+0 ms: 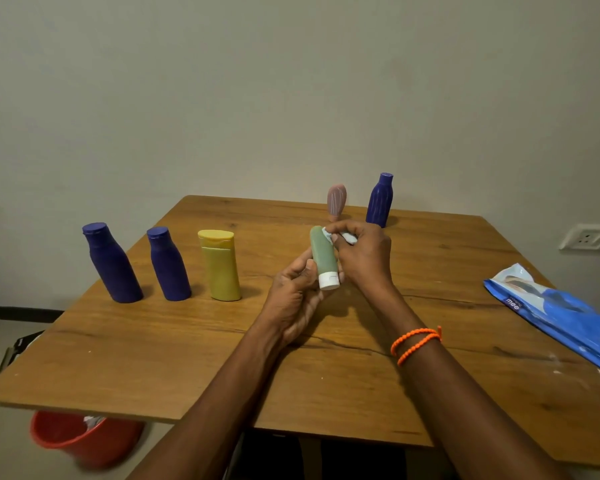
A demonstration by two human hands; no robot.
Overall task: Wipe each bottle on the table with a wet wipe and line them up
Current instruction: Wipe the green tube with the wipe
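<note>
The green tube (323, 254) is held up over the table (187, 358) between both hands, its long axis running away from the person, white cap (329, 281) at the near end and sealed end pointing away. The left hand (293, 299) grips it low down by the cap, fingers curled round the body from the left. The right hand (362, 252) pinches a wet wipe (340, 237) against the far upper part of the tube, so the wiping hand sits at the far end and the holding hand nearer the person. Judging by this, the wipe would have to travel toward the cap along that axis.

Left of the left hand stand a yellow bottle (220, 268) and two blue bottles (168, 266) (111, 265) in a row. Beyond the right hand stand a pink bottle (336, 201) and a ribbed blue bottle (380, 200). Well right of the right hand lies the wipes pack (561, 313)
</note>
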